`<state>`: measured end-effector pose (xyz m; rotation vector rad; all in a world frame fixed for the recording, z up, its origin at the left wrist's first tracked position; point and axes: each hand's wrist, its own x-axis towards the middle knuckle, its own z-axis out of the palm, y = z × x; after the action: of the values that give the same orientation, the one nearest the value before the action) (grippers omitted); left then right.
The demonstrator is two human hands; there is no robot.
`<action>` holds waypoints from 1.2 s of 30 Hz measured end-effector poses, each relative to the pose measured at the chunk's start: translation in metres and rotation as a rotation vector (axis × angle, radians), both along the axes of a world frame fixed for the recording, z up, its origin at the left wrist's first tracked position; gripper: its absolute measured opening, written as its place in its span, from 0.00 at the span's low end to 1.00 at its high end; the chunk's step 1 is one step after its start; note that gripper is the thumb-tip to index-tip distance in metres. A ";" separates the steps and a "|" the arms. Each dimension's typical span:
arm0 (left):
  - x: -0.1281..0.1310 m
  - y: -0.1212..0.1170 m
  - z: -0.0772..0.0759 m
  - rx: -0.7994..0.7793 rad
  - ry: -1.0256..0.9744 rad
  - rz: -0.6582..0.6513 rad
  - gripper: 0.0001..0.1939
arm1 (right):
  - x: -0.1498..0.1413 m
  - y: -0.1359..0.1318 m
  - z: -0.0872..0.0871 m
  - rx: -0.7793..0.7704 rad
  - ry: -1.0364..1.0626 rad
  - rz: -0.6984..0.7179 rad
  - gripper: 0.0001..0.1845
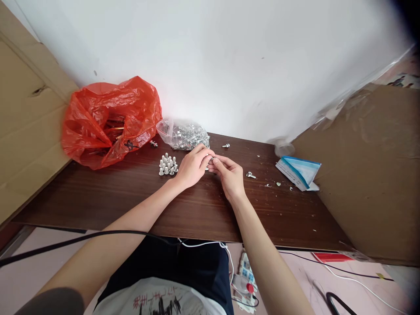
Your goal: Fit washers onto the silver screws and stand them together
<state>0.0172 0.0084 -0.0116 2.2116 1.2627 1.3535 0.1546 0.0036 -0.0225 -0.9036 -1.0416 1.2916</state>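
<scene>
My left hand point(193, 166) and my right hand point(229, 174) meet over the dark wooden table point(131, 197), fingers pinched together on a small metal bolt point(211, 159) held between them. Just left of my left hand stands a cluster of several upright silver bolts point(167, 165). Behind my hands lies a clear plastic bag of metal bolts point(183, 134). Loose bolts lie on the table, one point(225, 145) behind my hands and one point(250, 175) to the right of my right hand.
A red plastic bag point(110, 120) sits at the table's back left. A blue and white packet point(298, 170) lies at the right. Cardboard sheets point(367, 166) lean on both sides. A power strip point(246, 273) and cables lie on the floor below.
</scene>
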 end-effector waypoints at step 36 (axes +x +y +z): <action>0.002 0.000 -0.005 -0.083 -0.075 0.026 0.08 | -0.001 -0.002 0.004 0.024 0.037 0.012 0.15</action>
<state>0.0195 0.0086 -0.0163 2.0771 1.3009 1.3544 0.1533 0.0021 -0.0185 -0.8535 -1.0330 1.2982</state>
